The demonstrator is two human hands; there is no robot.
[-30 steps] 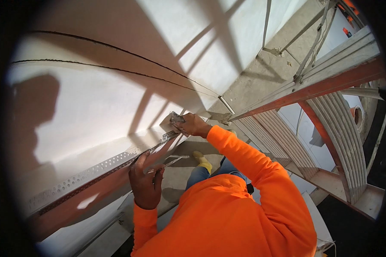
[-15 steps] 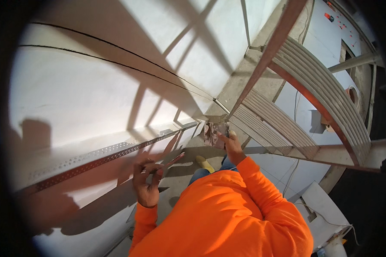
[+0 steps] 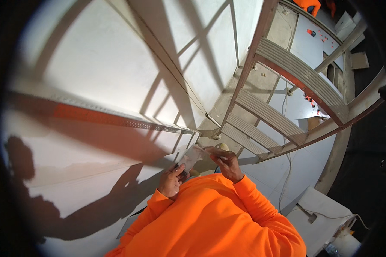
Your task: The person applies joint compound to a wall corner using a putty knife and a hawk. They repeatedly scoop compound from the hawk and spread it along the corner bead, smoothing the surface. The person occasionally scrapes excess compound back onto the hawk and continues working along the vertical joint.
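Head view, one entry. Left hand [image 3: 172, 182]: at about 7 o'clock from centre, fingers curled, pinching the lower edge of a small flat grey tool [image 3: 188, 159], likely a putty knife or scraper blade; I cannot tell which. Right hand [image 3: 227, 165]: just right of it at 6 o'clock, fingers closed on the tool's upper end, thumb on top. Tool position: held between both hands, in front of my chest, near the foot of the white wall [image 3: 116, 77] and clear of it. Perforated metal corner strip [image 3: 116, 120]: runs along the wall from 9 o'clock toward centre, not touched. Ladder [image 3: 283, 90]: at 1 to 3 o'clock, steps bare. Step in hand, by my judgement: readying or cleaning the tool, not yet working the wall. Next move calls for a one-handed grip and a reach back to the strip. Containers: a pale bucket-like shape [image 3: 345, 246] at 4 o'clock; contents hidden.
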